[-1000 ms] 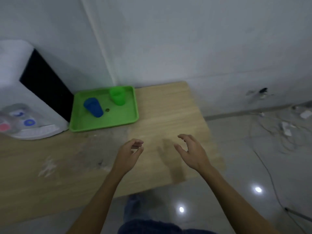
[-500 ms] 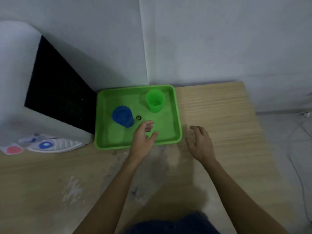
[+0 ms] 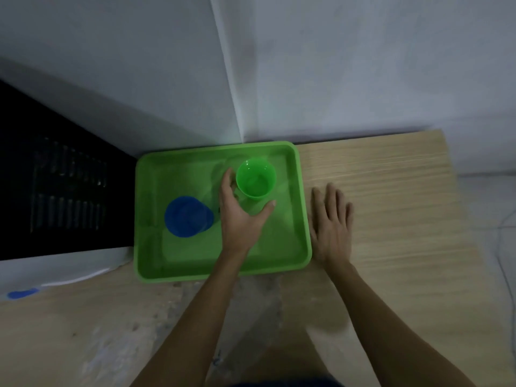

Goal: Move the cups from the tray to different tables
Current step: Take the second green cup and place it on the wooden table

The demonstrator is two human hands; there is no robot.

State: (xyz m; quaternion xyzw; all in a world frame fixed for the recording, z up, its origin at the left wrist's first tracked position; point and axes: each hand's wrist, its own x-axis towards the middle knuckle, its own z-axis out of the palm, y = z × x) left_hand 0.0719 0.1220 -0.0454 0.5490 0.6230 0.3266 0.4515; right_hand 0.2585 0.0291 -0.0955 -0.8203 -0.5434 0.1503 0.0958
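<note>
A green tray (image 3: 279, 261) lies on the wooden table against the wall corner. In its far right part stands a green cup (image 3: 256, 177), upright with its mouth up. A blue cup (image 3: 187, 215) sits upside down in the tray's left part. My left hand (image 3: 240, 216) is over the tray with fingers and thumb spread around the near side of the green cup; its fingers reach the cup's left side. My right hand (image 3: 331, 224) rests flat, fingers apart, on the table just right of the tray.
A white appliance with a black panel (image 3: 55, 191) stands at the left, touching the tray's left edge. The wooden table (image 3: 391, 205) extends to the right, with its edge at the far right and floor beyond. White walls rise directly behind the tray.
I have stepped closer to the table. My left hand moved forward over the tray to the green cup. My right hand came down flat beside the tray.
</note>
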